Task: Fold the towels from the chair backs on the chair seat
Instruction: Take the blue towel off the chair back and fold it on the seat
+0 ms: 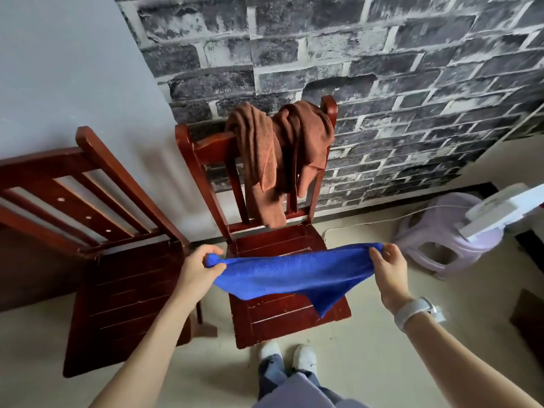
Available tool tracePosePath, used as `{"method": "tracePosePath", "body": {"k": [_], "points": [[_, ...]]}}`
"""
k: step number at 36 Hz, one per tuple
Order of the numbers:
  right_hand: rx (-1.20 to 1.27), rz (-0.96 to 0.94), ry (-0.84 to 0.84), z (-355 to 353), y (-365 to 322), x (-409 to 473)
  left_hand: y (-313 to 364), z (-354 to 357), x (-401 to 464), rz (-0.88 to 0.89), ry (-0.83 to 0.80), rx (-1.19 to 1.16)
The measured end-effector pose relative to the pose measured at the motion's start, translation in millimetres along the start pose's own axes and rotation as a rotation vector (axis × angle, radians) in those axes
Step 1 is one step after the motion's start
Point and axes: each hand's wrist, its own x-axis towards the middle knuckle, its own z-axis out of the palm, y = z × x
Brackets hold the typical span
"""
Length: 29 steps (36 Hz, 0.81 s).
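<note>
1. Left hand [200,267] pinches one bunched corner of the bright blue microfibre towel [290,273]; fingers curled tight round the fabric.
2. Right hand [388,267] grips the opposite top corner, thumb over the edge. Wrist carries a white band watch [415,312].
3. Blue towel is stretched between both hands, in the air just above the seat of the dark red wooden slatted chair [282,307]. Lower edge sags and one loose corner hangs toward the seat front. Not laid flat yet.
4. Held wide by the top corners likely so the cloth spreads out and can be lowered flat onto the seat for folding.
5. Two rust-brown terry towels [276,154] hang bunched over the same chair's back rail, reaching down to near the seat. Probably waiting their turn; unfolded.
6. A second dark red wooden chair [117,260] stands just beside, to the left; no towel seen on its back.
7. Pale lilac plastic stool [441,240] and a white appliance base [494,213] at right, well apart from the chair. Faint marking on the appliance, too blurred to read.
8. No other brand, label or writing legible anywhere.
9. Progress guess: early, no folded towel visible on the seat.
</note>
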Motion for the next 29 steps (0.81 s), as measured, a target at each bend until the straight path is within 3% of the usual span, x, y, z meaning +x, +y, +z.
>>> {"method": "tracePosePath", "body": {"k": [10, 19, 29], "points": [[-0.142, -0.066, 0.021, -4.6, -1.4, -0.6, -9.8, 10.3, -6.5, -0.06, -0.199, 0.045], [-0.166, -0.048, 0.085, -16.8, 3.9, 8.7, -12.1, 10.5, -7.2, -0.083, -0.021, -0.208], [-0.176, -0.04, 0.027, -18.5, 0.9, 7.7, -17.1, 14.4, -2.7, -0.044, 0.017, 0.057]]}}
